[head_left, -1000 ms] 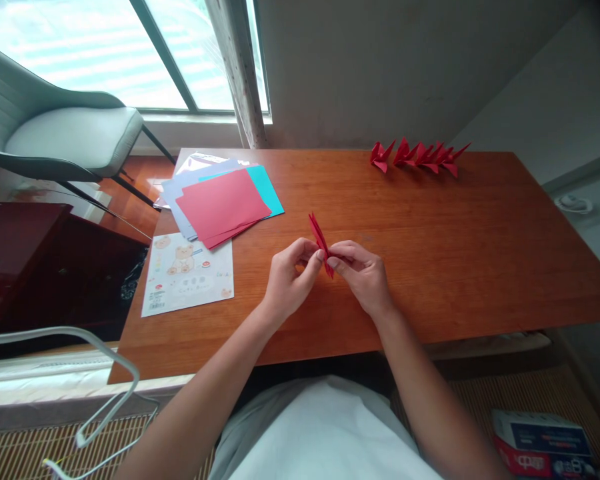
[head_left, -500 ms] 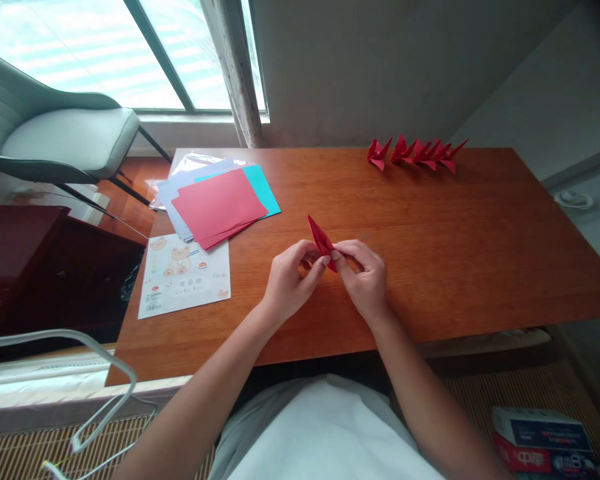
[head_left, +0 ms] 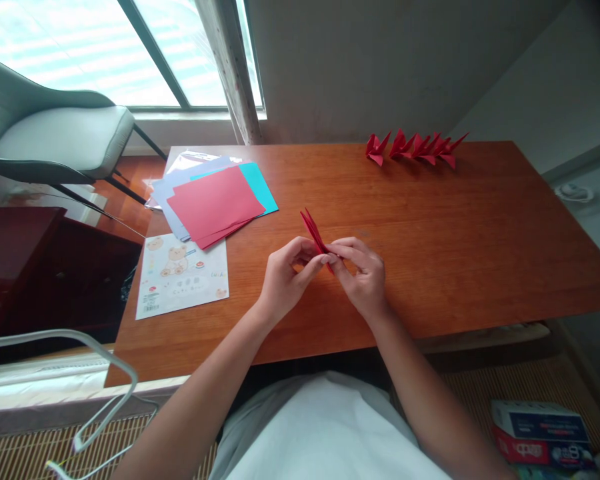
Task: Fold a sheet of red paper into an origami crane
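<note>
Between my two hands is a piece of folded red paper [head_left: 314, 231], seen nearly edge-on, its narrow layers fanning slightly apart at the top. My left hand [head_left: 291, 272] pinches its lower left side between thumb and fingers. From the other side my right hand [head_left: 361, 272] grips the lower part, thumb and fingertips meeting the left thumb. The fingers cover the paper's lower end. Several folded red paper cranes [head_left: 414, 148] stand in a row along the table's far edge, to the right.
On the wooden table [head_left: 455, 253], a stack of red sheets [head_left: 217, 203] overlaps blue and pale purple paper at the left. Nearer lies a white sheet with bear drawings [head_left: 183, 283]. A chair [head_left: 65, 137] stands beyond the left edge; a white hanger [head_left: 105, 360] is at lower left.
The folded red paper has turned in my fingers, from showing a broader face to showing its layered edges. Both hands stay in nearly the same place. The view has shifted slightly.
</note>
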Demonstrator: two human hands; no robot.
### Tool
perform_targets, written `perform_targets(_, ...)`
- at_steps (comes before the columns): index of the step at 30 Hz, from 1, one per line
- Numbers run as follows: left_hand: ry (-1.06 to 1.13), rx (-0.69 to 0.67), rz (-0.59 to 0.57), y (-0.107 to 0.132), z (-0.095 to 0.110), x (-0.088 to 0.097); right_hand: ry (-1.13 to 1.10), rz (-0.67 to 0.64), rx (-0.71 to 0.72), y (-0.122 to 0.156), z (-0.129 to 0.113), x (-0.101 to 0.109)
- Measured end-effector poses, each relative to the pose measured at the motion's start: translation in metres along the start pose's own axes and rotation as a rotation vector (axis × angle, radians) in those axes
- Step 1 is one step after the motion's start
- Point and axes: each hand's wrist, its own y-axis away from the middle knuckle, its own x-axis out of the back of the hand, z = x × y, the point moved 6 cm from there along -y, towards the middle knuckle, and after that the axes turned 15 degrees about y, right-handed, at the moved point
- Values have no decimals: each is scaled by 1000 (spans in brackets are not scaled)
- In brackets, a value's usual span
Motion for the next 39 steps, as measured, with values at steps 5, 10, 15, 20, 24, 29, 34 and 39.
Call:
perform_targets(5, 98, 58, 28, -1, -3, 3, -113, -92, -81, -1, 3, -3)
perform_targets(10, 145, 90, 35, -2, -2, 4, -271, -144, -148, -2, 6, -7)
perform_targets(15, 175, 105, 33, -4, 0, 4, -446, -187, -171, 0, 6, -11)
perform_targets(20, 195, 99, 25, -4, 0, 3, -506, -218, -224, 0, 8, -15)
perform_targets(24, 187, 79, 7, -4, 3, 1, -493, -243, -267, -1, 12, -15)
perform_targets(29, 128, 42, -39, -1, 5, -2, -378, -170, -229, -2, 12, -9)
perform_targets(34, -239, -107, -43, 1, 5, 0, 46, -69, -46, -1, 5, -6)
perform_targets(39, -440, -198, -30, 3, 7, 0, 216, 25, 32, 1, 3, -4)
